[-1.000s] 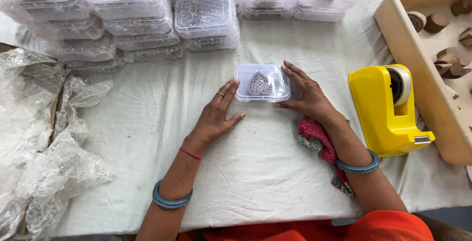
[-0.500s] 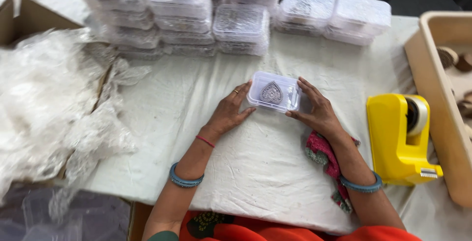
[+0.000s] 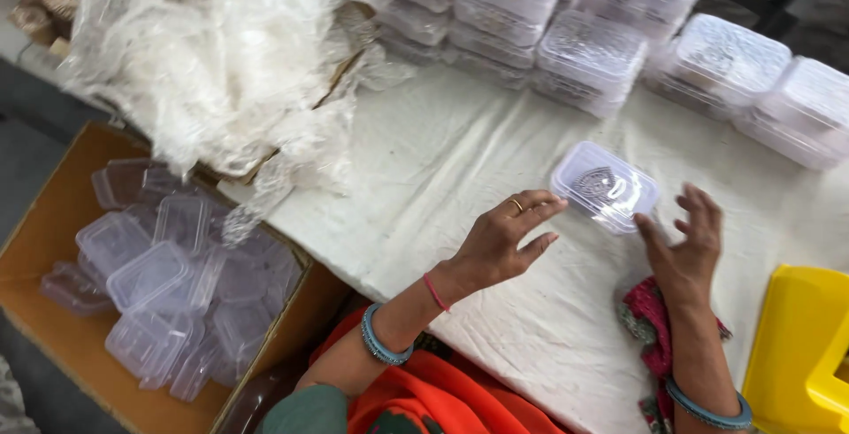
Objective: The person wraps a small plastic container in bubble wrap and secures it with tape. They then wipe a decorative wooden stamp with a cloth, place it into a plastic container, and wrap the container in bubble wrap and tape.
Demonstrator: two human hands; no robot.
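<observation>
A small clear plastic box (image 3: 605, 185) with rounded corners lies closed on the white-clothed surface (image 3: 460, 168), a patterned item showing through its lid. Stacks of the same lidded clear boxes (image 3: 610, 36) line the far edge. At the left, an open brown cardboard carton (image 3: 53, 222) holds a loose heap of empty clear boxes (image 3: 168, 284). Beyond it, crumpled clear plastic wrapping (image 3: 221, 62) spills from another cardboard box (image 3: 340, 76).
</observation>
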